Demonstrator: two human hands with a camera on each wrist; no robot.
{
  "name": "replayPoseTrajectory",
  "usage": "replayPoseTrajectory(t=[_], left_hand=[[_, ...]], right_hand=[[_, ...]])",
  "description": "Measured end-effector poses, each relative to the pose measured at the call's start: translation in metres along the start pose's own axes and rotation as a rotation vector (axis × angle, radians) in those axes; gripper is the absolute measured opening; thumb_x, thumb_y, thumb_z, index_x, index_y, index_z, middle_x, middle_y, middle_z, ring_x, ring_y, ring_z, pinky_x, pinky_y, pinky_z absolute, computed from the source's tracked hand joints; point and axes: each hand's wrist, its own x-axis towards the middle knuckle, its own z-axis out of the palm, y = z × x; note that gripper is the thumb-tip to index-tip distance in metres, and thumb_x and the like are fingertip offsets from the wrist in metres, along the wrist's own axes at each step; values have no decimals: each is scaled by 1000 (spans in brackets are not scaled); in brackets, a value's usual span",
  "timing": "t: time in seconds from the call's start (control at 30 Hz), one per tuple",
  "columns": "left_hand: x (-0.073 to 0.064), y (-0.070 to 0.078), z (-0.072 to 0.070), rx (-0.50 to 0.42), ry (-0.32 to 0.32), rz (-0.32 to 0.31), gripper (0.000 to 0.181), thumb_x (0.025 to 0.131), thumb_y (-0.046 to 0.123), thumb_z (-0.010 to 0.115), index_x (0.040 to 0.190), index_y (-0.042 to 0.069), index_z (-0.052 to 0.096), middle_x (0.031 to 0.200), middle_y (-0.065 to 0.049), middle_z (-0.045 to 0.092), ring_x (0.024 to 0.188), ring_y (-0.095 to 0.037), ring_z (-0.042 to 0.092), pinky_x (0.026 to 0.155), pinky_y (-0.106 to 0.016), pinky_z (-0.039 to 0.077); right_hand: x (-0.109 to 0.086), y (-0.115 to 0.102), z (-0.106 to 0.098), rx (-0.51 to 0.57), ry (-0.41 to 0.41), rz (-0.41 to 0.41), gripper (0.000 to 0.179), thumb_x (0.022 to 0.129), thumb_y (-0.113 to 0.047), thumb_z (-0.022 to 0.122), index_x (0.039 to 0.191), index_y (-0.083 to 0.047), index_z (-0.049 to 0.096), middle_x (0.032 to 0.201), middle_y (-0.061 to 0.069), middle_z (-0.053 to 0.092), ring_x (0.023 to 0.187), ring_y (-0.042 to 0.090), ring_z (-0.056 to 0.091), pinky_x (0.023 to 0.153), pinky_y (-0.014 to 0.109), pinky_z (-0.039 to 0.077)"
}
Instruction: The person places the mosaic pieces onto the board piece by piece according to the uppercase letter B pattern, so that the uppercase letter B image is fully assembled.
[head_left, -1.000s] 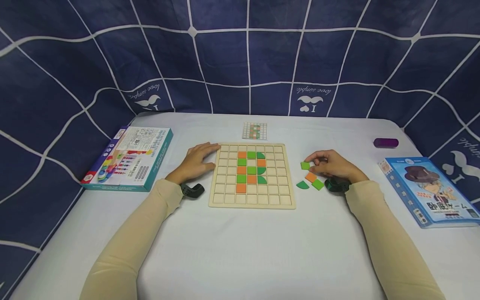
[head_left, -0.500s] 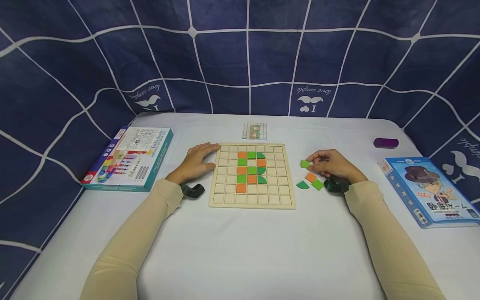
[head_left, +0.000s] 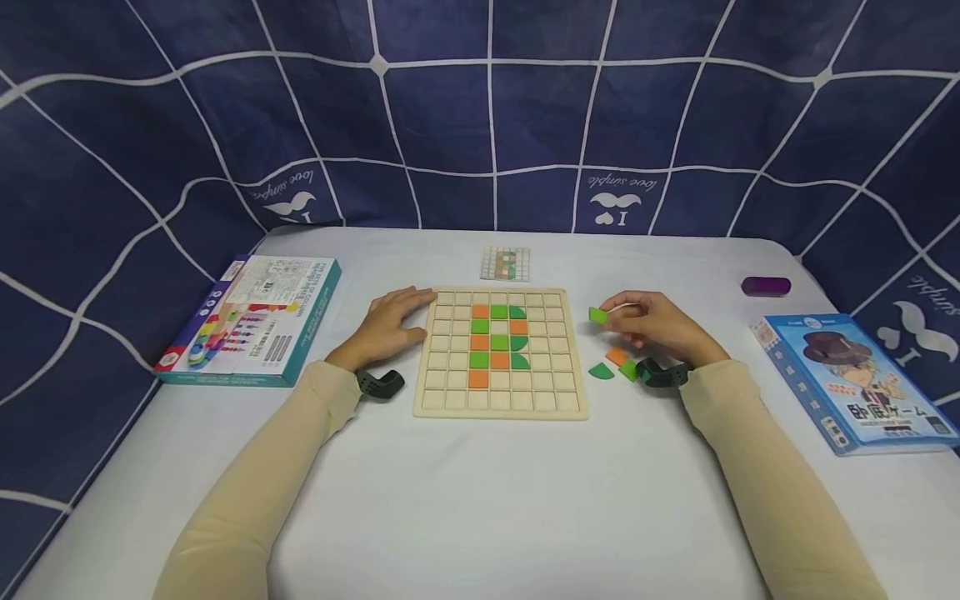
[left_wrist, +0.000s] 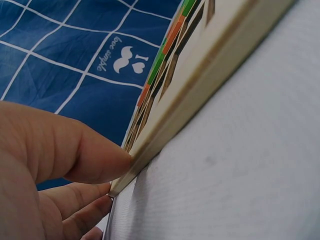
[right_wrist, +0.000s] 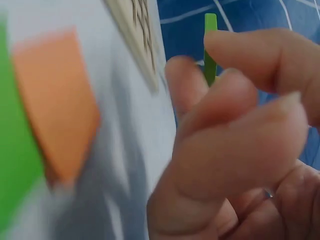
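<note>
Between its fingertips my right hand (head_left: pixel 652 323) pinches a green square tile (head_left: pixel 597 316), raised off the table to the right of the wooden grid board (head_left: pixel 534 402). In the right wrist view that tile (right_wrist: pixel 210 25) appears edge-on between thumb and finger. My left hand (head_left: pixel 386 327) rests with extended fingers at the board's left edge; the left wrist view has the thumb (left_wrist: pixel 100 157) touching the board's side (left_wrist: pixel 200 75). Orange, green and dark green quarter-round tiles form a pattern in the grid. Below my right hand lie an orange tile (head_left: pixel 617 356), a green tile (head_left: pixel 627 370) and a quarter-round tile (head_left: pixel 602 371).
Behind the board lies a small pattern card (head_left: pixel 506 263). A toy box (head_left: pixel 251 321) stands at the left, a blue game box (head_left: pixel 858 379) at the right. A purple cylindrical object (head_left: pixel 766 287) lies near the right back edge. A navy cloth hangs behind the table.
My right hand has lifted the green square tile from the table and moved it left, towards the board. The left hand stays at the board's edge. The head view has shifted slightly.
</note>
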Motion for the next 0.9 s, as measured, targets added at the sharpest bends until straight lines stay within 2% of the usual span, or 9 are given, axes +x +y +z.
replayPoseTrajectory(t=[0.17,0.4,0.57,0.9], left_hand=[[0,-2,-1,0,9,7,73,91,17,65,161,2,49,169,-18,43,162,-40,26,130,-60,11],[-1,-2,-2,-6,11,8,73,91,17,65,160,2,50,169,-18,44,162,-40,26,130,-60,12],[-2,1,-2,-10,6,7,73,91,17,65,160,1,49,169,-19,44,162,-40,26,130,-60,12],[-2,1,-1,-15,3,-1,73,91,17,64,160,1,50,168,-18,45,162,-39,26,130,-58,12]], right_hand=[[1,-13,14,94,-10,9,36,97,-3,75,130,5,60,93,-4,80,62,8,52,56,20,47],[0,-28,39,285,-31,11,22,97,5,71,116,-5,68,90,-4,81,57,6,51,51,17,42],[-3,-34,59,353,-54,0,23,97,6,70,117,-5,66,90,-3,82,55,5,48,49,16,40],[-15,-37,92,269,-99,-66,26,97,2,71,122,1,65,87,-5,81,58,5,51,50,18,44]])
